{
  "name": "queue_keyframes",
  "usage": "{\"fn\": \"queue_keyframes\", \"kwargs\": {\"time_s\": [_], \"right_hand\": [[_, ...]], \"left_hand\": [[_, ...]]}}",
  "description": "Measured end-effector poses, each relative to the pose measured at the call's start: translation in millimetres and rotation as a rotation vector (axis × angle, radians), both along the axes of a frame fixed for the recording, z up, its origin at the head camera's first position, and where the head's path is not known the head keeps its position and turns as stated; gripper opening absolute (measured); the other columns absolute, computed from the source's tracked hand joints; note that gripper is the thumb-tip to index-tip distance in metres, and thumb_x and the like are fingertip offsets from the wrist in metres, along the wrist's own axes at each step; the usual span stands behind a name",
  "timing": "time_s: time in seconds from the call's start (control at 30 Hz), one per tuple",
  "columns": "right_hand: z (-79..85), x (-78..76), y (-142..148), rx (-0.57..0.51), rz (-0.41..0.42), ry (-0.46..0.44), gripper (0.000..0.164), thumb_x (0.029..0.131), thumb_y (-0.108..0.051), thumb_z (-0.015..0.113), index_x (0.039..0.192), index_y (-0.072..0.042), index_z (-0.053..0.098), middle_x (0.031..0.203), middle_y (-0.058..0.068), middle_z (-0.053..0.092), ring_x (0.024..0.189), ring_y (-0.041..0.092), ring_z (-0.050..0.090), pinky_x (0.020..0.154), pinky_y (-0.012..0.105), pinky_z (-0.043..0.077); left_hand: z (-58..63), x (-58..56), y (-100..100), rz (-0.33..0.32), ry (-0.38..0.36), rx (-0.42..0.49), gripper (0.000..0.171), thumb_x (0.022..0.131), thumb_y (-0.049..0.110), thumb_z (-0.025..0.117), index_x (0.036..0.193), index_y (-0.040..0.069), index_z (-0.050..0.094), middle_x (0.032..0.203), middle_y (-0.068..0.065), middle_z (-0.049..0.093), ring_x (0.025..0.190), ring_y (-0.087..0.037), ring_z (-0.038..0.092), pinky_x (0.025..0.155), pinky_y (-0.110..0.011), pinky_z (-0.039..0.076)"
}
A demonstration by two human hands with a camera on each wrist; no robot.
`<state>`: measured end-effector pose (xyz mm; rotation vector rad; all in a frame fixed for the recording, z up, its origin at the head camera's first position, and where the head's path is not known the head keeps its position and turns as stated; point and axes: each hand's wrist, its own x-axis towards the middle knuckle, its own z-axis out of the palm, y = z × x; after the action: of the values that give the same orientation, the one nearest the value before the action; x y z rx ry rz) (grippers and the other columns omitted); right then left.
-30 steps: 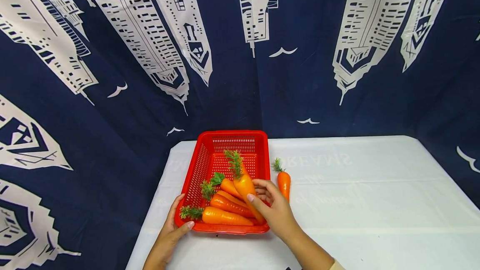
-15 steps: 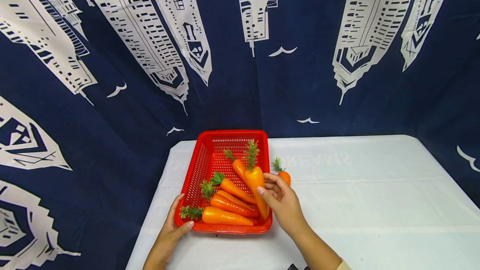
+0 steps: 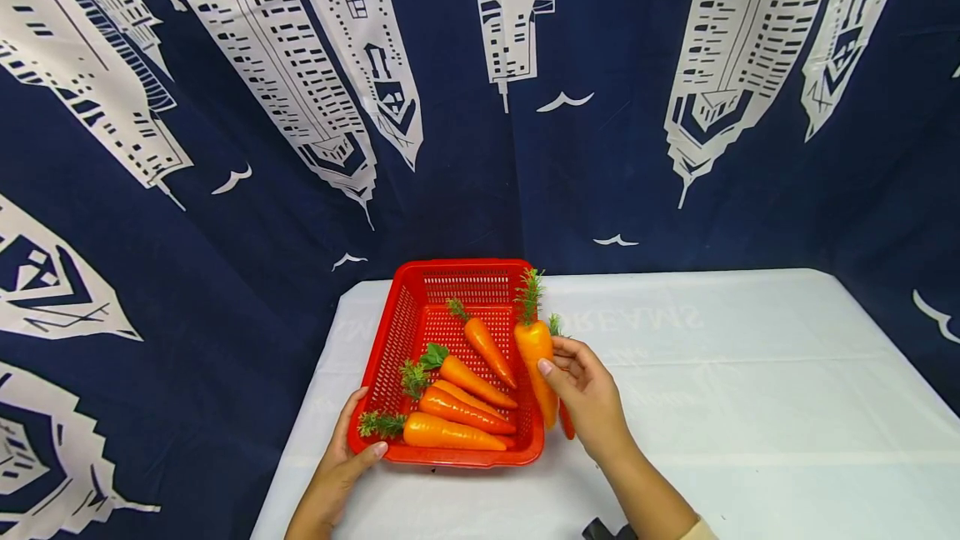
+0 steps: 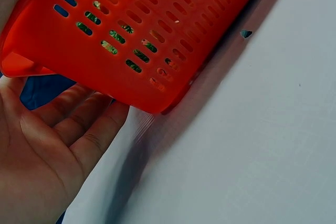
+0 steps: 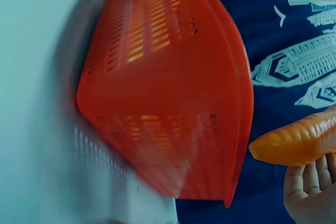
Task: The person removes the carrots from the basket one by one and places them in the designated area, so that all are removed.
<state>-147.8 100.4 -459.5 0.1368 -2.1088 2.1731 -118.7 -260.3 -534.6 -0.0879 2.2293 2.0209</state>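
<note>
My left hand (image 3: 336, 469) grips the near left corner of a red plastic basket (image 3: 450, 458), thumb over the rim and fingers along the outside, as the left wrist view also shows. Between thumb and fingers of my right hand (image 3: 596, 398) is an orange carrot (image 3: 534, 348) with a feathery green top. It is held over the basket's right rim, leaves pointing away from me. Several other carrots (image 3: 450, 433) lie inside the basket, mostly in its near half. A further carrot (image 3: 567, 423) on the table is largely hidden behind my right hand.
The basket stands on a white-covered table (image 3: 750, 390) towards its left side. Behind and left of it hangs a dark blue cloth (image 3: 465, 190) printed with white buildings. A black object (image 3: 606, 530) shows at the bottom edge beside the right forearm.
My right hand has carried its carrot rightwards from above the basket's other carrots to the right rim. More of the carrot underneath is visible now. The left hand keeps its place.
</note>
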Motion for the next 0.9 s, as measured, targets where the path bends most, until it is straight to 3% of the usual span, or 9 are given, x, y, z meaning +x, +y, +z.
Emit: {"fn": "queue_keyframes", "kwargs": {"time_s": [0.43, 0.9], "right_hand": [[-14.6, -11.1, 18.8, 0.017, -0.092, -0.099, 0.043, 0.098, -0.029, 0.068, 0.135, -0.01, 0.057, 0.123, 0.006, 0.062, 0.11, 0.008, 0.064, 0.093, 0.016, 0.052], [-34.8, -24.4, 41.5, 0.062, -0.163, -0.188, 0.051, 0.098, -0.036, 0.067, 0.141, -0.011, 0.055, 0.128, 0.005, 0.06, 0.106, 0.001, 0.062, 0.091, 0.01, 0.049]], "left_hand": [[-2.0, -0.7, -0.8, -0.01, 0.007, 0.02, 0.085, 0.093, 0.01, 0.068, 0.159, 0.036, 0.021, 0.166, -0.001, 0.011, 0.136, -0.001, 0.035, 0.101, -0.015, 0.039], [-2.4, -0.8, -1.2, -0.015, 0.009, 0.023, 0.084, 0.093, 0.01, 0.068, 0.159, 0.036, 0.022, 0.166, -0.001, 0.012, 0.137, -0.005, 0.033, 0.101, -0.015, 0.039]]}}
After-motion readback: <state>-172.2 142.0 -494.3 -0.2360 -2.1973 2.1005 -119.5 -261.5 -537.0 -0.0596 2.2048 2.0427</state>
